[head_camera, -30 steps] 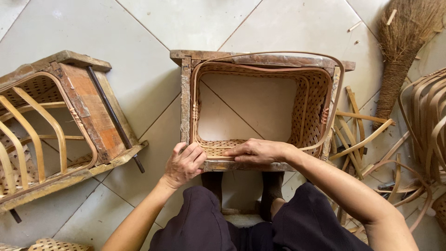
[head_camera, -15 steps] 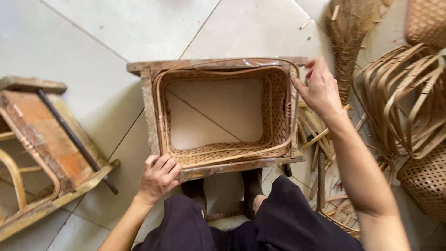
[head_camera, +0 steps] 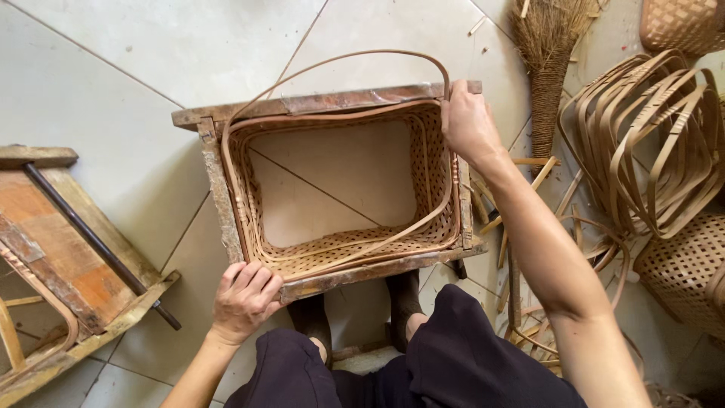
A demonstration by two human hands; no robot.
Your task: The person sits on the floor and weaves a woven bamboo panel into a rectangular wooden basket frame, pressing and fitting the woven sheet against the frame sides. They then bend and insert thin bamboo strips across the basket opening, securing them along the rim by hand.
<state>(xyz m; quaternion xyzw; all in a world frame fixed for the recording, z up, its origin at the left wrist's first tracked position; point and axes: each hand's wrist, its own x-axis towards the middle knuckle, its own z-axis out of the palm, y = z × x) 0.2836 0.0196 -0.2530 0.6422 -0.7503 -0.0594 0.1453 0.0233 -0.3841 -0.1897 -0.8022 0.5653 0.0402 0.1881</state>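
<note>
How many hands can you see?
2. The left hand presses on the near left corner of the wooden frame that holds the woven basket. The right hand grips the frame's far right corner.

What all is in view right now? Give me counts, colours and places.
Wooden frame: one, worn brown, centre of the tiled floor.
Woven basket: one, tan, bottomless, seated inside the frame.
Cane strip: one, tan, arching over the far rail.
Second wooden frame: one, orange-brown, left.
Broom: one, straw, upper right.
Bent cane hoops: a stack, tan, right.
Woven pieces: several, tan, right edge.
Left hand: on the near left corner.
Right hand: at the far right corner, gripping the strip.
</note>
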